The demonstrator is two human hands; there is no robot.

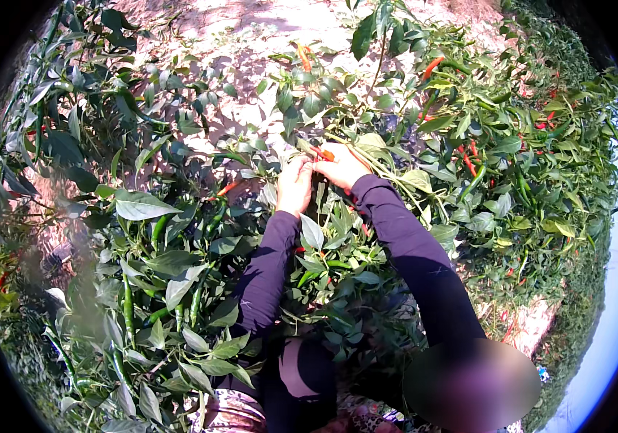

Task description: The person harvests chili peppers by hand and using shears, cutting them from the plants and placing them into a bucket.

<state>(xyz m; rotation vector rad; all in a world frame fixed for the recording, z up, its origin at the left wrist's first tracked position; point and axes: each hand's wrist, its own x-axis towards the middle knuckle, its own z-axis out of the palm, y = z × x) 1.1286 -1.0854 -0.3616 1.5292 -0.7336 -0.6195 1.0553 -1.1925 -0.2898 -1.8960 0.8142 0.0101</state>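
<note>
In the middle of the head view my two hands meet among the leaves of a chili pepper plant (pixel 336 216). My right hand (pixel 343 165) has its fingers curled around red chili peppers (pixel 324 153), which stick out beyond the knuckles. A bent stem with pale, drooping leaves (pixel 395 170) passes beside that hand. Fingertips of my left hand (pixel 295 184) are pinched together and touch the right hand's fingers; whatever lies between them is hidden. Dark sleeves cover both forearms. Left of the hands, an orange-red chili (pixel 227 189) hangs low among leaves.
Green chilies (pixel 128 308) hang on the plants at lower left. More red chilies (pixel 469 162) show in the dense row at right. Another red one (pixel 304 58) stands beyond my hands, near bare sunlit soil (pixel 244 32). A blurred patch (pixel 471 387) covers the lower right.
</note>
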